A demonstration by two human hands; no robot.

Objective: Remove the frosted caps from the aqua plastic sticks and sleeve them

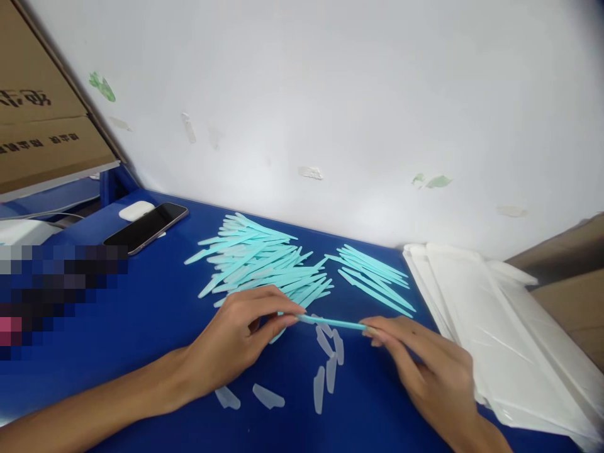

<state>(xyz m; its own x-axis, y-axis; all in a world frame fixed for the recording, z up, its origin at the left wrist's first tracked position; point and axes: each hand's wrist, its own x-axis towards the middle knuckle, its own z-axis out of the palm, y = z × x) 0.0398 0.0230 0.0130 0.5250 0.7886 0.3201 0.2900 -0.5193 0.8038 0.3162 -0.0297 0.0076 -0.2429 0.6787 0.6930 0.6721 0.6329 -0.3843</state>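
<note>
A thin light-blue eyebrow razor [333, 323] is stretched level between my two hands. My left hand [250, 327] pinches its left end, where a whitish translucent part shows beside the fingertips. At the handle's other end, the fingers of my right hand [419, 358] are closed on it. Behind my left hand spreads a loose pile of similar razors [259, 255], and a smaller group of razors [375, 274] lies to its right. Several translucent blade caps [319, 390] are scattered on the blue table below the held razor; two more caps [268, 396] lie nearer my left forearm.
White plastic bags [495, 333] are stacked along the right side. A phone [151, 226] and a white case [136, 211] lie at the back left of the blue table [160, 302]. A white wall [330, 94] rises behind; a cardboard box [42, 107] stands at the upper left.
</note>
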